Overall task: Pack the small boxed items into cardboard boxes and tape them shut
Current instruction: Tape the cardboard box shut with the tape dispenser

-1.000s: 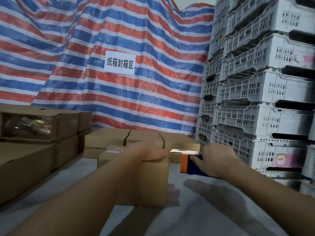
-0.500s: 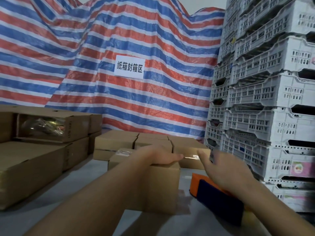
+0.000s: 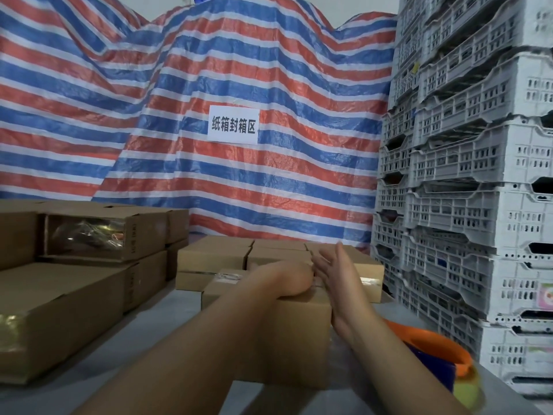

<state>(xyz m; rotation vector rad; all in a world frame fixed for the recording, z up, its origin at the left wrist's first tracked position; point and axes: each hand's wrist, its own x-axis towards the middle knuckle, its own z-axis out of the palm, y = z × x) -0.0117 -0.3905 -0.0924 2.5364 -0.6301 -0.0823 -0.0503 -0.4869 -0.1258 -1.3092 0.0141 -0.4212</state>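
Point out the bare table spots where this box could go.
Bare table lies between the left stack and the held box, running toward the camera. The back rows and the right side, with the tape gun and crates, are crowded.

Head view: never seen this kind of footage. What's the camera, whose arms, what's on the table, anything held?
No machine here: one wide-angle camera worn on a person's head looks forward and down at their bare arms. The left hand rests flat on top of a small cardboard box; the right hand, fingers straight, presses its right side. Neither grips anything. An orange and blue tape dispenser lies by the right arm. More boxes sit behind on the grey table, white crates stacked on the right.
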